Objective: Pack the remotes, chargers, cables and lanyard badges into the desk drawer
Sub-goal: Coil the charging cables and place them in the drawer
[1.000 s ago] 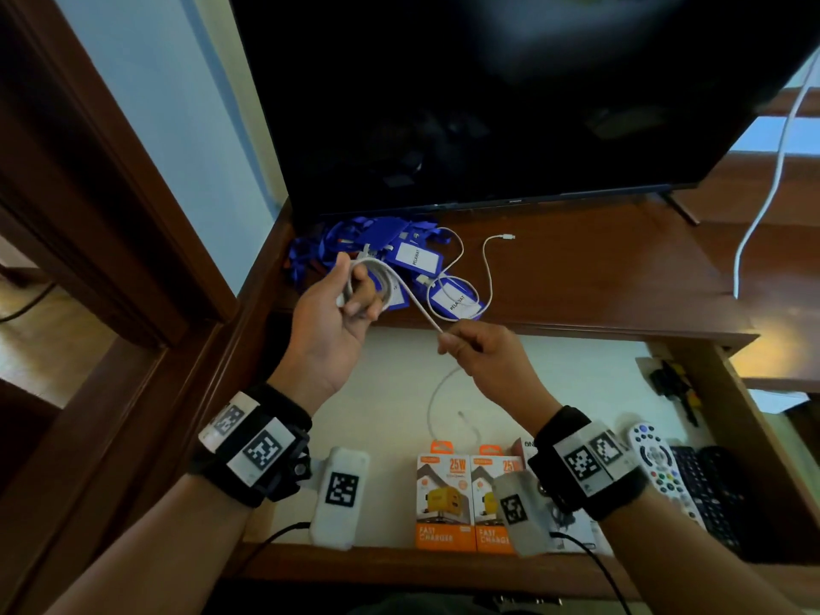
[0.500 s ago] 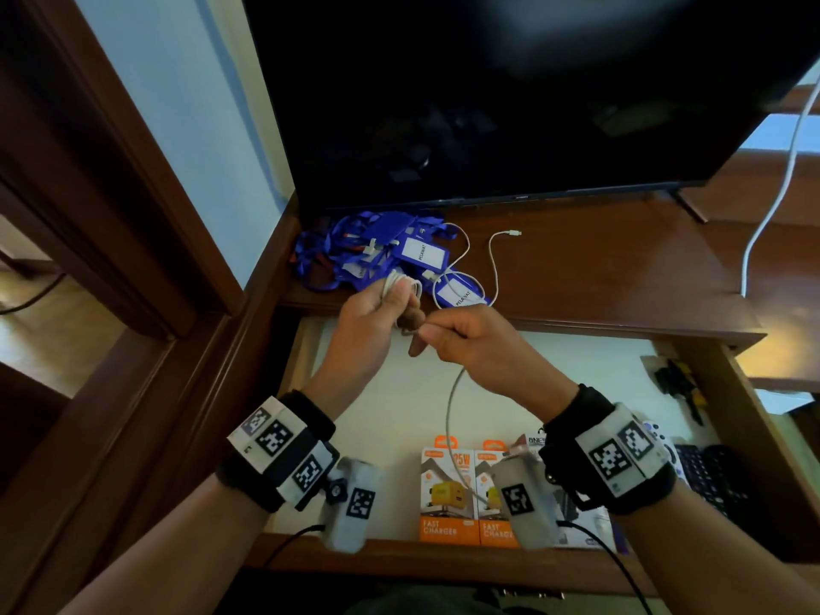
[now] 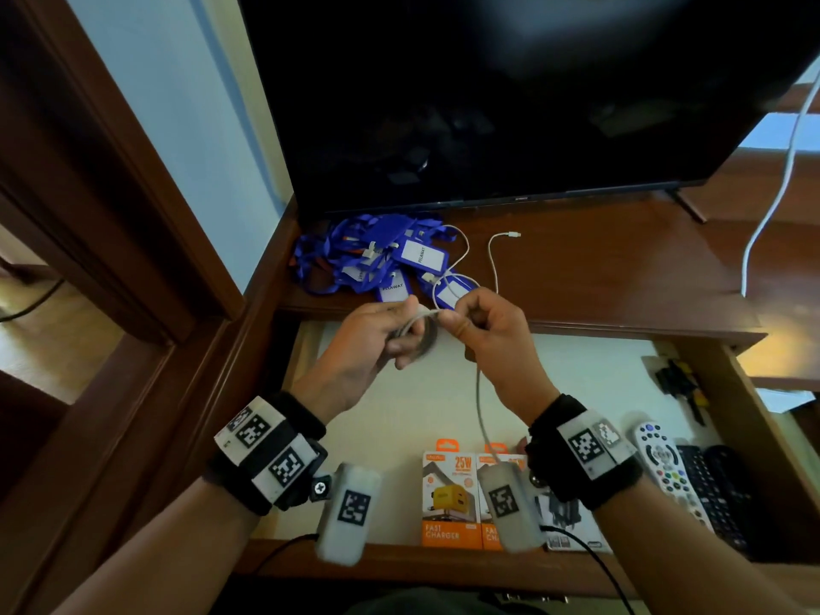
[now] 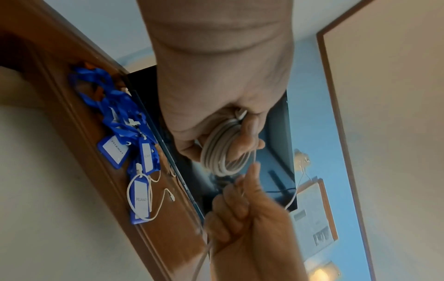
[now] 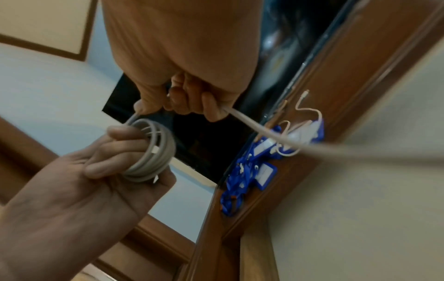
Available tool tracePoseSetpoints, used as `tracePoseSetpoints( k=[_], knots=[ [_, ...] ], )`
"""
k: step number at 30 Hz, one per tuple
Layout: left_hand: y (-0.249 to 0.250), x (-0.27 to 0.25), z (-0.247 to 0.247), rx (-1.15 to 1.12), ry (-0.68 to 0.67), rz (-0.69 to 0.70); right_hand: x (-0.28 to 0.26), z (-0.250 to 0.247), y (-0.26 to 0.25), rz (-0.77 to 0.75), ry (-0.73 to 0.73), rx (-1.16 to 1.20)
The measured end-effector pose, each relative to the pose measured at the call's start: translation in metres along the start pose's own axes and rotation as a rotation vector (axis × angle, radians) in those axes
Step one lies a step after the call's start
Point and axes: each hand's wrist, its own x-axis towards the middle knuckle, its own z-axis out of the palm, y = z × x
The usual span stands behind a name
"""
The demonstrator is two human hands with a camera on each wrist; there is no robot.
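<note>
My left hand (image 3: 390, 335) (image 4: 225, 136) holds a coil of white cable (image 3: 421, 332) (image 4: 223, 152) (image 5: 153, 152) wound round its fingers, above the open drawer (image 3: 599, 375). My right hand (image 3: 475, 321) (image 5: 190, 102) grips the loose end of the same cable (image 5: 252, 123), which hangs down into the drawer (image 3: 481, 410). Blue lanyard badges (image 3: 377, 255) (image 4: 125, 133) (image 5: 250, 167) lie piled on the desk top with a second thin white cable (image 3: 492, 259) (image 4: 153, 199) among them. Inside the drawer lie two orange charger boxes (image 3: 452, 499), a white remote (image 3: 665, 463) and a black remote (image 3: 710, 490).
A large dark TV screen (image 3: 510, 95) stands at the back of the wooden desk (image 3: 621, 277). A white cord (image 3: 772, 197) hangs at the right. Dark tools (image 3: 679, 383) lie in the drawer's far right corner. A wooden door frame (image 3: 111, 193) stands to the left.
My hands came together from apart: the right hand moved up to the left hand, adding a turn to the coil. The free length now hangs down into the drawer.
</note>
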Motion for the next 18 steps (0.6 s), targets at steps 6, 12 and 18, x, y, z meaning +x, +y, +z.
tracePoseSetpoints(
  k=[6, 12, 18],
  knots=[
    [0.010, 0.011, -0.021, -0.382, 0.238, 0.075, -0.002, -0.017, 0.039, 0.236, 0.105, 0.109],
    [0.011, 0.013, -0.022, -0.404, 0.354, 0.140, -0.002, -0.015, 0.045, 0.159, 0.186, -0.165],
    [0.007, 0.013, -0.012, 0.131, 0.310, 0.267, -0.008, 0.004, 0.034, 0.035, -0.088, -0.468]
  ],
)
